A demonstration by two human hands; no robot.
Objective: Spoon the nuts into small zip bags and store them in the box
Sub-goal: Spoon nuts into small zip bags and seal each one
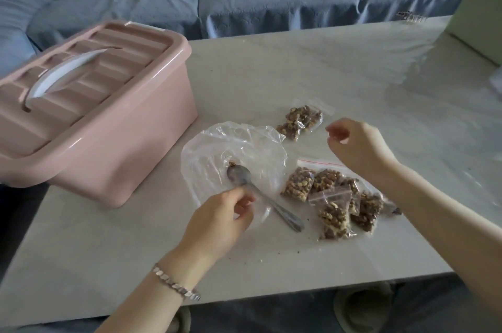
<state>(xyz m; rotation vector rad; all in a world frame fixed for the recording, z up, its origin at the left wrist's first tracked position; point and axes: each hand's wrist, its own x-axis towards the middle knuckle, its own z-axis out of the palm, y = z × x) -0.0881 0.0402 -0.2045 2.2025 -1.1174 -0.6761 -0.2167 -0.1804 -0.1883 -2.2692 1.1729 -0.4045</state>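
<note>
Though its lid is on, pink box: one, at the left edge of the table, white handle folded flat. No bag can be seen inside it, so storing looks not yet begun.
Big clear bag: one, crumpled flat toward the near edge, just right of the pink box. Only a few nut crumbs remain in it, so the spooning looks all but finished.
Spoon: one, its bowl empty and resting on the clear bag, its handle running toward the near edge.
Left hand: fingers curled over the spoon's shaft and, as far as can be judged, pinching it.
Lone filled zip bag: one, lying by itself beyond the clear bag toward the far edge. Whether it is sealed cannot be told.
Pile of filled zip bags: four plainly, perhaps a fifth, overlapping near the right edge. They lie on a larger clear bag with a red strip.
Right hand: raised over the table between the lone bag and the pile, fingers loosely curled, nothing seen in it. The two hands are well apart.
Tally: five filled bags for certain, possibly six, all of them out on the table.
Left to do: by the look of it, set the spoon down, lift the lid and put every bag inside.
</note>
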